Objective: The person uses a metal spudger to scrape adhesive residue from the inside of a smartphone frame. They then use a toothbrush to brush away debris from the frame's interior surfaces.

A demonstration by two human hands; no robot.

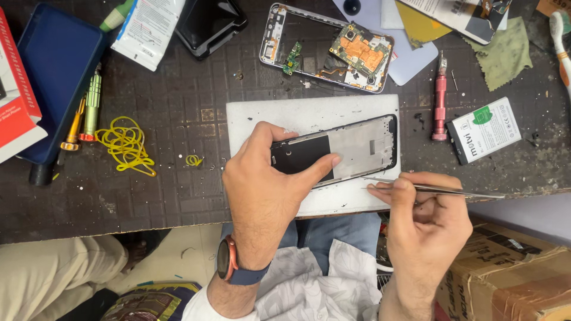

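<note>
Right hand (425,223) is closest to the camera, fingers pinched shut on tweezers (434,189) with the tips just at the lower edge of the phone frame (363,145). Left hand (267,184) presses that frame down, thumb and fingers clamped over its dark end, on the white mat (262,116). Red screwdriver (440,101) and battery (485,129) sit off to the right.

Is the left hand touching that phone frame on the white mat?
Touching: the head view shows the left hand with thumb and fingers pressed on the phone frame.
</note>
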